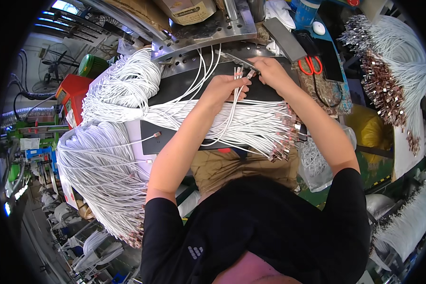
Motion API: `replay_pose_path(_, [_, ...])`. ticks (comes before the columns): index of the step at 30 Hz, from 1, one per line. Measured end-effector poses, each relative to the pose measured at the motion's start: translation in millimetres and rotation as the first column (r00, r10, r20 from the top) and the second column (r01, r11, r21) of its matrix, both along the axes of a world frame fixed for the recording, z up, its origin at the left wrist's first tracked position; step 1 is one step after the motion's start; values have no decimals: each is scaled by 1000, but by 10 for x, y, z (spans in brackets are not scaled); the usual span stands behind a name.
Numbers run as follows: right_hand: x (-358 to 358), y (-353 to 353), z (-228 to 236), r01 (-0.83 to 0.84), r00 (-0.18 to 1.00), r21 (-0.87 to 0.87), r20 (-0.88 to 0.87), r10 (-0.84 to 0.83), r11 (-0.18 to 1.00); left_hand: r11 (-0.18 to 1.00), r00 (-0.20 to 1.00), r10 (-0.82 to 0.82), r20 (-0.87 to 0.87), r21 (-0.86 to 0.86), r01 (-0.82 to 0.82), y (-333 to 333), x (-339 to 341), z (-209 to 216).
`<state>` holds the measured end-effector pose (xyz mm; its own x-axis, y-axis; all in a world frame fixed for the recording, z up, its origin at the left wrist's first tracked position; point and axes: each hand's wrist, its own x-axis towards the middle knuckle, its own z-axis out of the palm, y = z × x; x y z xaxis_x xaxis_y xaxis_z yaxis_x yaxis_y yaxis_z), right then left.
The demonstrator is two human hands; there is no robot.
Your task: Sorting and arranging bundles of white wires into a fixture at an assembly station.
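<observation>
Pinched in my left hand [226,90] are several white cables [233,113], their metal-ended plugs [239,72] pointing up past the fingertips. Close beside it, my right hand [272,75] is closed around one end of a dark, narrow, flat piece [239,59] that slants up to the left; its exact kind I cannot make out. The fingers of both hands almost meet at the plugs. Beneath my forearms a thick bundle of white cables [251,124] lies across the black work surface [175,87], with its brownish plug ends [281,146] toward the right.
A perforated metal machine plate [208,35] stands just beyond my hands. Coiled white cables [123,90] and a hanging bunch [104,165] crowd the left. Red-handled scissors [310,66] and a grey bar [285,39] lie at right. More cables [397,52] hang far right.
</observation>
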<state>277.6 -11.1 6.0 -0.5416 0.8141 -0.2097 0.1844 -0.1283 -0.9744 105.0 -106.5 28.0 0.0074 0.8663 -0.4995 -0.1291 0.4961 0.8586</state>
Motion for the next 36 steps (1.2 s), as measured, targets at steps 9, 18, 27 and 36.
replay_pose_path(9, [26, 43, -51, 75, 994, -9, -75, -75, 997, 1000, 999, -18, -33, 3, 18, 2, -13, -12])
replay_pose_path(18, [19, -21, -83, -41, 985, 429, 168, -35, 902, 995, 995, 99, -5, 30, -99, -55, 93, 40])
replay_pose_path(27, [132, 93, -140, -100, 993, 301, 83, 78, 948, 998, 999, -42, -6, -37, 42, 24, -49, 6])
replay_pose_path(36, [132, 79, -39, -160, 986, 269, 86, 142, 950, 1000, 1000, -18, 20, 23, 17, 19, -43, -46])
